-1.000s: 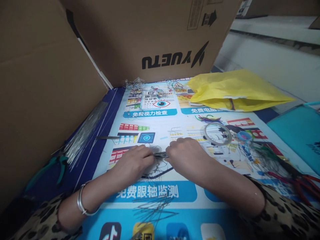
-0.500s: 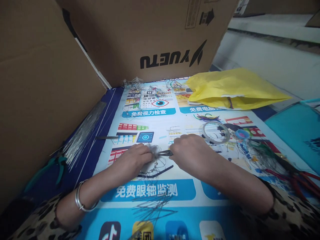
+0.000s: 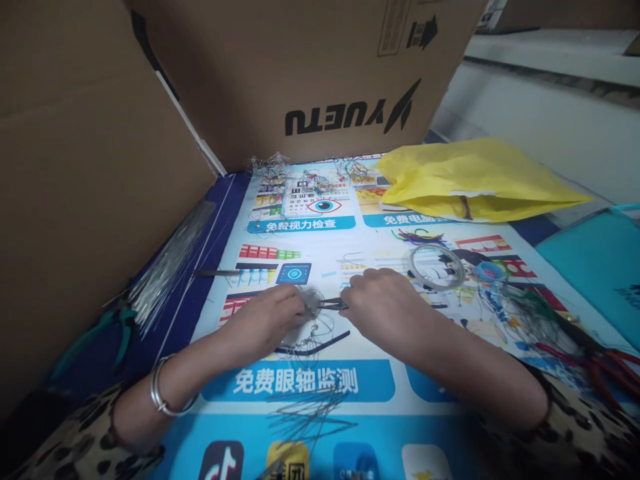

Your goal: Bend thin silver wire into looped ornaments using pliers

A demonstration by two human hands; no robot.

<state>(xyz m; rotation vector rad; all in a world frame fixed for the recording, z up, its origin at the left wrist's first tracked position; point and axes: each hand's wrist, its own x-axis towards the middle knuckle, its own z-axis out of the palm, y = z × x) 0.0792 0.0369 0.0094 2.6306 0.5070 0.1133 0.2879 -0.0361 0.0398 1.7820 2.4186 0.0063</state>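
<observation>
My left hand [image 3: 267, 319] is closed with its fingers pinched on a wire piece strung with small clear beads [image 3: 314, 328], whose thin loops spread below the fingertips. My right hand [image 3: 387, 310] wraps round slim-jawed pliers [image 3: 333, 304], the handles hidden in the fist. The plier jaws point left and meet the wire piece close to my left fingertips; whether they grip a wire is too small to tell. Beneath the loops a dark curved line shows on the printed sheet [image 3: 360, 347]. A loose heap of cut wires [image 3: 313, 413] lies nearer to me.
Cardboard walls [image 3: 240, 80] rise at the back and left. On the left lie a bundle of straight wires [image 3: 170, 267], green-handled pliers [image 3: 125, 327] and a thin metal tool [image 3: 216, 273]. A tape roll [image 3: 414, 267], yellow bag [image 3: 480, 177] and red-handled pliers [image 3: 607, 370] lie right.
The whole view has shifted slightly. Both hands keep their hold, and the plier jaws show a little more plainly between them.
</observation>
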